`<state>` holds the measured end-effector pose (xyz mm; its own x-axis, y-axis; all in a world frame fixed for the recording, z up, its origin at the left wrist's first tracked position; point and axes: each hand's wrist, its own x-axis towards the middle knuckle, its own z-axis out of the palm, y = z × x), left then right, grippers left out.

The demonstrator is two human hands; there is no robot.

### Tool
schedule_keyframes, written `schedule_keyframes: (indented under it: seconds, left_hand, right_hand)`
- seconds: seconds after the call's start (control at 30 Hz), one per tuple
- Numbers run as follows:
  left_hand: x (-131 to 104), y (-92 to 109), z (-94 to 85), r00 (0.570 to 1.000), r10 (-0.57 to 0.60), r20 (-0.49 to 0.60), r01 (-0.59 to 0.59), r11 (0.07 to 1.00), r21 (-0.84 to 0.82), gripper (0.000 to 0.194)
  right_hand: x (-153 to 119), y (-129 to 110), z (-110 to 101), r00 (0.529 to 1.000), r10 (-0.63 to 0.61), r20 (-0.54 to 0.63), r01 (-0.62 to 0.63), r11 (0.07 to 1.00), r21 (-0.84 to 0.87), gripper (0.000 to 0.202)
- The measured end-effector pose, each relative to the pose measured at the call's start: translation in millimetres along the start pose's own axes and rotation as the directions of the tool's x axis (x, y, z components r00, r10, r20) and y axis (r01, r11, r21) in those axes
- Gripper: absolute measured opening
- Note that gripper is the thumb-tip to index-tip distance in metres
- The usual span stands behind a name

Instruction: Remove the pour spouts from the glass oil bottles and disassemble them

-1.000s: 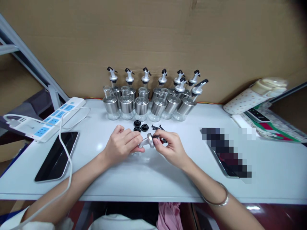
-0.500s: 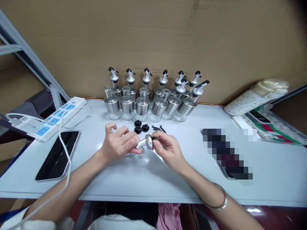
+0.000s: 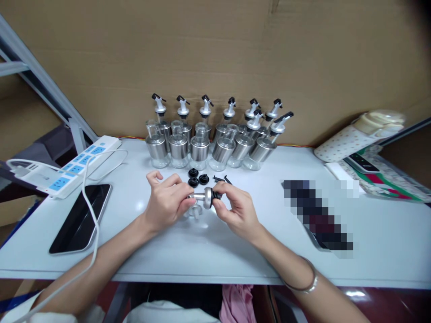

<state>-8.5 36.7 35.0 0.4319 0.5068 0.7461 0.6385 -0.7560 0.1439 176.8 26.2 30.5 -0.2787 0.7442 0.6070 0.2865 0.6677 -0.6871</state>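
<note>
Across the middle of the frame I see the white table (image 3: 235, 260), and at centre right my right hand (image 3: 238, 208) pinches the black end of the silver spout (image 3: 206, 197), while my left hand (image 3: 168, 202) grips its narrow end, whose tip is covered by fingers. Below the spout, one clear glass piece (image 3: 195, 210) is partly hidden and difficult to recognise.
</note>
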Motion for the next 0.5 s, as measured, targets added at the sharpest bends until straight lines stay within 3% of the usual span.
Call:
schedule_keyframes:
  seconds: [0.17, 0.33, 0.4, 0.5]
  left_hand:
    - [1, 8, 1.0, 0.964, -0.211, 0.164, 0.243, 0.948, -0.206, 0.055]
    - [2, 10, -1.7, 0.846, -0.355, 0.397, 0.496, 0.797, -0.345, 0.057]
    - [1, 7, -2.0, 0.869, -0.325, 0.374, 0.446, 0.84, -0.308, 0.058]
    - [-2, 0, -0.6, 0.956, -0.196, 0.216, 0.239, 0.952, -0.191, 0.052]
  right_hand:
    - [2, 4, -2, 1.0, 0.018, -0.014, -0.018, 1.0, -0.008, 0.009]
    - [2, 8, -4, 0.999, -0.033, 0.003, 0.033, 0.998, -0.055, 0.006]
    - [3, 10, -5, 0.999, -0.021, 0.024, 0.022, 0.998, -0.051, 0.008]
    - [4, 11, -7, 0.992, 0.09, 0.093, -0.091, 0.996, 0.005, 0.017]
